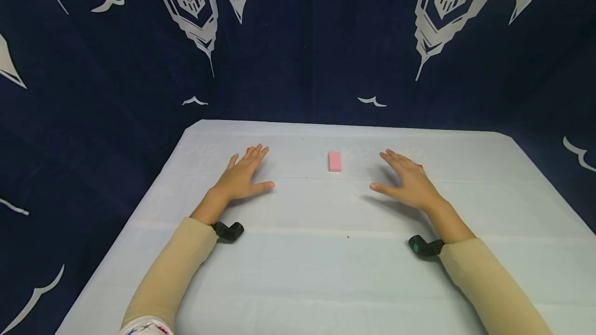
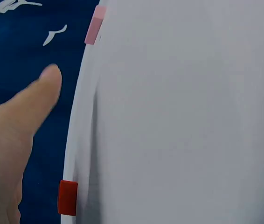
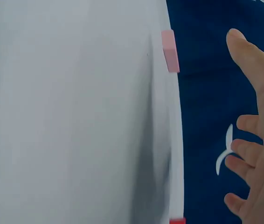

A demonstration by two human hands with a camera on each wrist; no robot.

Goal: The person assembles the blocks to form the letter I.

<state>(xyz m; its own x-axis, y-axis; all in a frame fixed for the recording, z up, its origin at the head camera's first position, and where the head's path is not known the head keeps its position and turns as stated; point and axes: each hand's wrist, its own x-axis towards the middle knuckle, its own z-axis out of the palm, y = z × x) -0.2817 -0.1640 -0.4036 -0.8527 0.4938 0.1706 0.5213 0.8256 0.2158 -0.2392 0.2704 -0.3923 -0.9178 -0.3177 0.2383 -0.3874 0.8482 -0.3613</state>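
"Pink block (image 1: pixel 334 162): where is it lying?"
"On the desk (image 1: pixel 298 283) between left grip (image 1: pixel 238 177) and right grip (image 1: pixel 411 182), long axis pointing forward; the right is hovering nearer."
"Holding anything?"
"Neither is; fingers are standing apart, a red block (image 2: pixel 67 198) lying by the left, a red edge (image 3: pixel 177 221) showing by the right."

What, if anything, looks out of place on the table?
A tiny dark speck on the white table, nearer the camera than the pink block, stands out against the pale surface; I can't tell what it is.
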